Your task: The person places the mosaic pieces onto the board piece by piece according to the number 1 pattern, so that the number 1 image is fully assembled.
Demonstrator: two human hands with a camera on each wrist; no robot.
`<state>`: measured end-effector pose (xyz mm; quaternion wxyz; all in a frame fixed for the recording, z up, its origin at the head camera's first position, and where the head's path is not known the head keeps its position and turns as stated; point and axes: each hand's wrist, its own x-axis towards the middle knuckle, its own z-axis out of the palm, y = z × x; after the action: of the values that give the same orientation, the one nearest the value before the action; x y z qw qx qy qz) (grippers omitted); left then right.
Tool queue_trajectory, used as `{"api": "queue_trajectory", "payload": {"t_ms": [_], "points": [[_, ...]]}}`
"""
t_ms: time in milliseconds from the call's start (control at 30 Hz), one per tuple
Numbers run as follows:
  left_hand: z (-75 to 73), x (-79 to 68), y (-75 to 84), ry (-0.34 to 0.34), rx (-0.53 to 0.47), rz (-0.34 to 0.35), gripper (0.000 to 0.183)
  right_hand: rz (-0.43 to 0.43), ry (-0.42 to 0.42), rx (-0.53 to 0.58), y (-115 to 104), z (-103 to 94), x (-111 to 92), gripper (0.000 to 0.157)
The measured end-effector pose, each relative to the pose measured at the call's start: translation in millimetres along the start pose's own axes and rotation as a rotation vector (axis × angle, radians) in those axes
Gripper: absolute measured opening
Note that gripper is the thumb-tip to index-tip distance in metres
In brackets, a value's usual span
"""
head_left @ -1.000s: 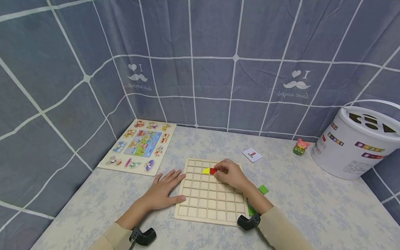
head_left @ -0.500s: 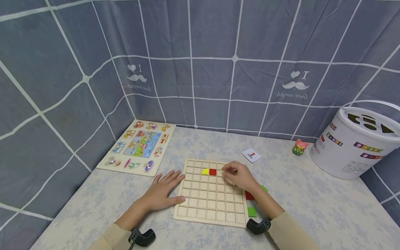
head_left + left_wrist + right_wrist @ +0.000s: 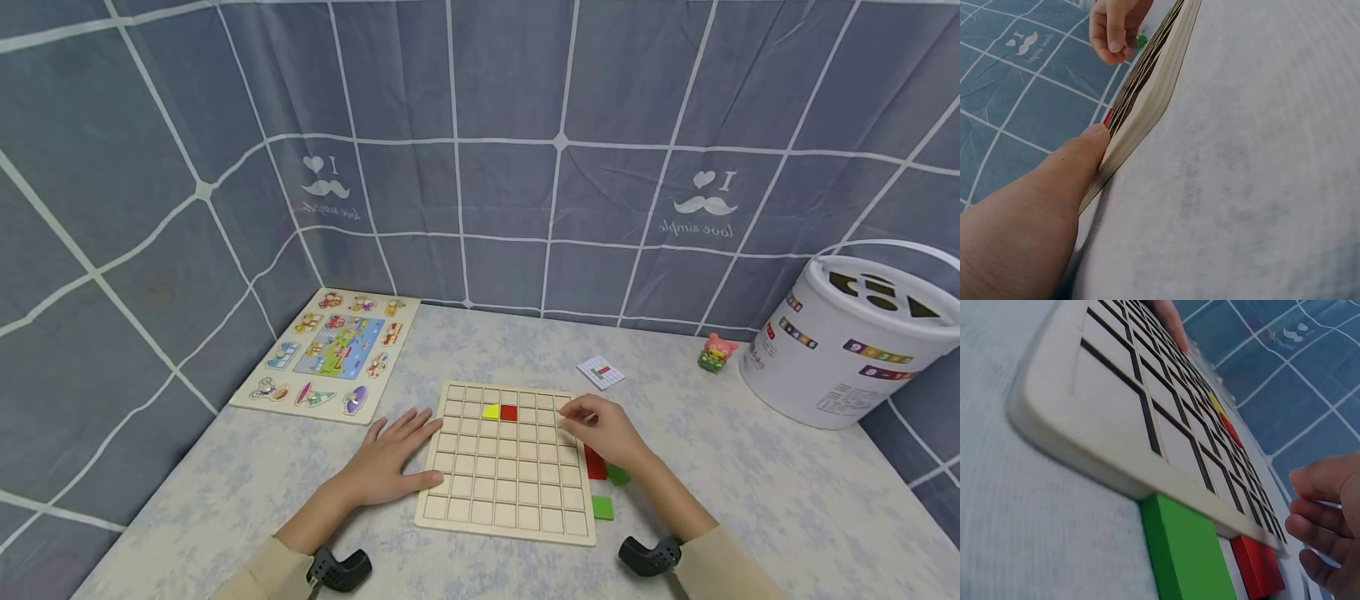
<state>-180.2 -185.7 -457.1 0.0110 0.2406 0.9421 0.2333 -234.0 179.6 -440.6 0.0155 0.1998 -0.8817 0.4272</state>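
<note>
A light wooden grid board (image 3: pixel 506 492) lies on the table. In its upper part a yellow piece (image 3: pixel 491 412) and a red square tile (image 3: pixel 508 413) sit side by side in neighbouring cells. My left hand (image 3: pixel 393 462) rests flat with fingers spread, thumb and fingertips at the board's left edge. Over the board's upper right edge is my right hand (image 3: pixel 603 427), fingers loosely bent and holding nothing, as the right wrist view shows. Below it, beside the board's right edge, lie a red tile (image 3: pixel 595 464), a green tile (image 3: pixel 618 475) and a green block (image 3: pixel 1188 550).
A small pattern card (image 3: pixel 601 372) lies behind the board. At the back left is a picture puzzle board (image 3: pixel 401 333). A pink and green figurine (image 3: pixel 716 352) stands at right beside a white bucket (image 3: pixel 817 358). A tile-patterned curtain (image 3: pixel 510 192) hangs behind the table.
My right hand has moved away from the red square to the right, uncovering it and the tiles beside the board. The left hand stays in place at the edge.
</note>
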Motion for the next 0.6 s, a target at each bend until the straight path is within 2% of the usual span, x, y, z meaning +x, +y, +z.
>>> {"api": "queue_trajectory", "payload": {"t_ms": [333,600], "points": [[1.7,0.5,-0.8,0.004,0.005,-0.001,0.081,0.064,0.010,-0.057,6,-14.3,-16,0.014],[-0.3,0.3,1.3,0.007,0.008,-0.002,0.081,0.040,0.017,-0.087,14,-20.9,-24,0.012]]}}
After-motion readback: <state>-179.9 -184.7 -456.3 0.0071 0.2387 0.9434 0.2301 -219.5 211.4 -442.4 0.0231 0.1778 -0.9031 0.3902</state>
